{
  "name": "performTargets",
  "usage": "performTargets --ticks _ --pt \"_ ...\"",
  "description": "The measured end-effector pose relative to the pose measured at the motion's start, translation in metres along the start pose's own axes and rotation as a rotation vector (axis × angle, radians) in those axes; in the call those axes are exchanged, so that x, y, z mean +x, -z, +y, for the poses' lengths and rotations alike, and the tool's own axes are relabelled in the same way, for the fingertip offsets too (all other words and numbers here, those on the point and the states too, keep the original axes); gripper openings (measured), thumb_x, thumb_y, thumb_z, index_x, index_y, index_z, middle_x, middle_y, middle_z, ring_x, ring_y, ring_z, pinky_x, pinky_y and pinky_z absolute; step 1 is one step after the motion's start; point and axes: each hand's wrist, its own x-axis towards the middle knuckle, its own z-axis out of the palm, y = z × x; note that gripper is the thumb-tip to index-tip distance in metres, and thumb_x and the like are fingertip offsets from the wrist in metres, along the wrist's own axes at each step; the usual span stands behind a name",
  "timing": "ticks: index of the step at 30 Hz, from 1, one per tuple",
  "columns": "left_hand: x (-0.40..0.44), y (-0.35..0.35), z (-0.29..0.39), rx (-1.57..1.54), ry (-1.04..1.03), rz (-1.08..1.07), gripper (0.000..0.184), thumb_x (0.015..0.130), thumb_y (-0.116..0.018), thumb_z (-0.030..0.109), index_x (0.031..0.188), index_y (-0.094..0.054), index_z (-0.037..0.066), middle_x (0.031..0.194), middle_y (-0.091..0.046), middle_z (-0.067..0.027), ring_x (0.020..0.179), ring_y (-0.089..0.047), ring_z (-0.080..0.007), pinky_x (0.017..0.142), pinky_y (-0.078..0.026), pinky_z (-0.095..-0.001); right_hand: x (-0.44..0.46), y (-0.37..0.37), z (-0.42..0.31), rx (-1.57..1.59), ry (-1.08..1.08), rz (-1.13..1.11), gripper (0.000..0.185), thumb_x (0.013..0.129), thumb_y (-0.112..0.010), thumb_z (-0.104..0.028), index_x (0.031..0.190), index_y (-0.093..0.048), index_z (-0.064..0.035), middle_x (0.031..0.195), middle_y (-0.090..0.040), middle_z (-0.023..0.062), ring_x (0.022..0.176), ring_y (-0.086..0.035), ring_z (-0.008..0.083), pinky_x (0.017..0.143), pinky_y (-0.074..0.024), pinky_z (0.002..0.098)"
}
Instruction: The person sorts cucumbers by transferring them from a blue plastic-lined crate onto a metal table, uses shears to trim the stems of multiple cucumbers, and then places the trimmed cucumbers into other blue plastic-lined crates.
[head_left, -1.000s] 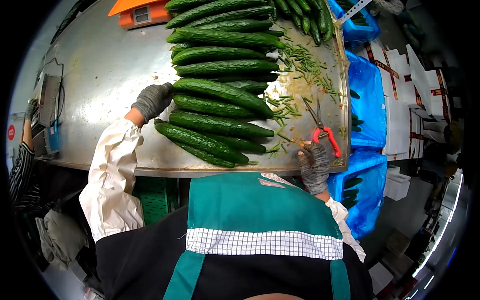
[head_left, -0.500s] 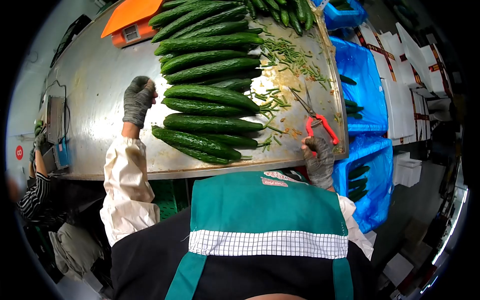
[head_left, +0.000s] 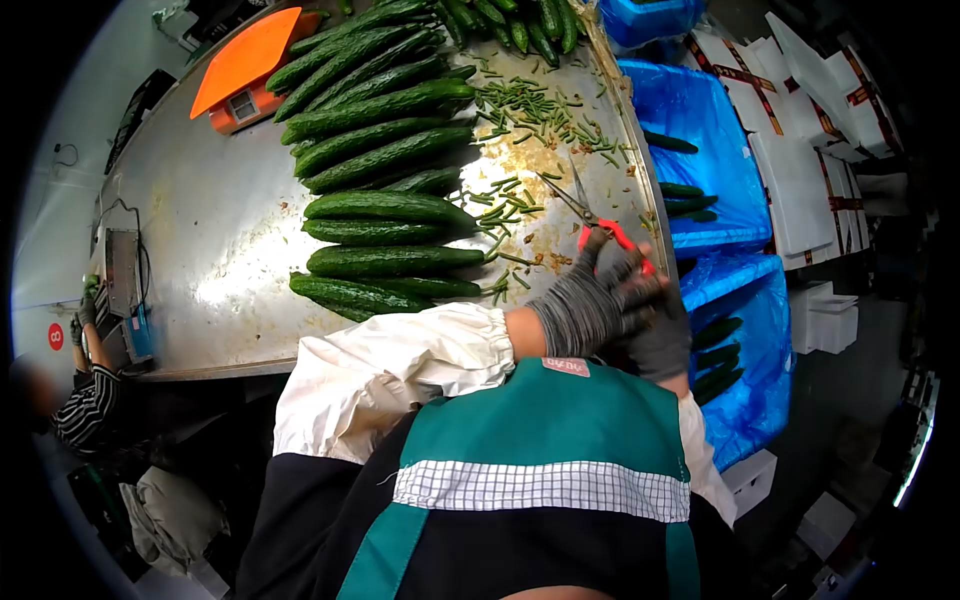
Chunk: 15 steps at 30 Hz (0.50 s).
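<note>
My left hand (head_left: 583, 305), in a grey fingerless glove, reaches across my body to my right hand, its fingers stretched out and somewhat blurred over it. My right hand (head_left: 662, 345), gloved too, lies partly hidden beneath it at the table's right edge, closed around the red-handled scissors (head_left: 625, 236). The scissors' slim blades are spread and point up and left over the table. To the left of the hands lie cucumbers (head_left: 395, 262) in a column, stem ends toward the right. Cut green stem pieces (head_left: 530, 105) are scattered beside them.
An orange scale (head_left: 240, 75) stands at the metal table's (head_left: 200, 220) upper left. Blue-lined crates (head_left: 745, 330) with cucumbers line the right side, with white foam boxes (head_left: 795, 190) beyond. At far left is another person's gloved hand (head_left: 88, 310) near a device.
My left hand has swung from left of the cucumbers across to my right hand. The view has shifted, and the right hand is now partly covered. The scissors remain there.
</note>
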Motion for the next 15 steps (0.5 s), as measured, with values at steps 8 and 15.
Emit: performTargets --ticks 8,15 --pt "-0.002 0.012 -0.028 0.035 0.277 0.097 0.028 0.061 -0.064 0.030 0.086 -0.063 0.018 0.124 -0.046 -0.0077 0.121 -0.034 -0.0351 0.096 -0.013 -0.0647 -0.256 -0.004 -0.142 -0.565 0.639 0.082 0.019 0.090 -0.035 -0.021 0.084 -0.046 -0.0064 0.071 -0.036 0.0041 0.064 -0.037 0.0153 0.057 -0.0332 0.0281" --pt "-0.084 0.095 -0.126 0.236 0.731 -0.181 0.044 0.068 -0.062 0.032 0.106 -0.057 0.011 0.104 -0.057 -0.0145 0.098 -0.052 -0.0315 0.083 -0.044 -0.0391 -0.588 0.038 -0.229 -1.046 1.455 1.069 0.021 0.089 -0.038 -0.017 0.098 -0.047 -0.0007 0.094 -0.048 0.0092 0.083 -0.047 0.0198 0.077 -0.0381 0.0295"
